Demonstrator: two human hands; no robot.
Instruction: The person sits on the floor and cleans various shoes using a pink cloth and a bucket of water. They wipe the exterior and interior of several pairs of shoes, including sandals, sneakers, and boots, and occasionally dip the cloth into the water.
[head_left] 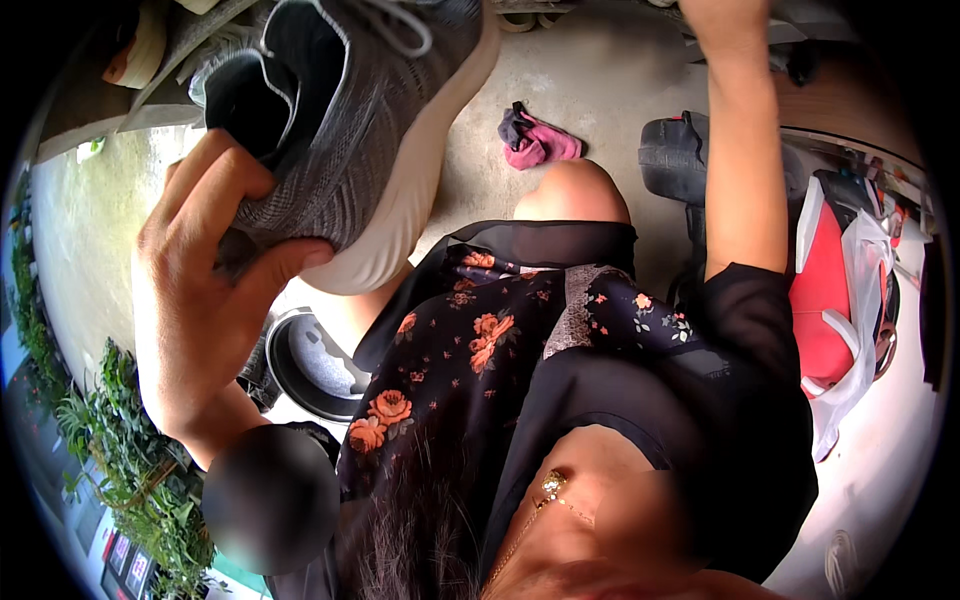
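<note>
My left hand (195,240) is closed around the heel end of a grey knit sneaker (375,125) with a thick white sole. The thumb presses on the heel just above the sole, and the other fingers curl by the dark ankle opening. A pale lace loop shows near the top edge, where the toe end of the shoe is cut off. My right arm stretches up to the top edge of the picture. Only the back part of my right hand (728,22) shows there; its fingers are out of view.
A crumpled pink and dark cloth (543,143) lies on the concrete floor. A round black basin (312,365) stands beside my leg. To the right are a black object (672,157), a red and white item (822,300) and a clear plastic bag (866,265). Green plants (130,445) line the left.
</note>
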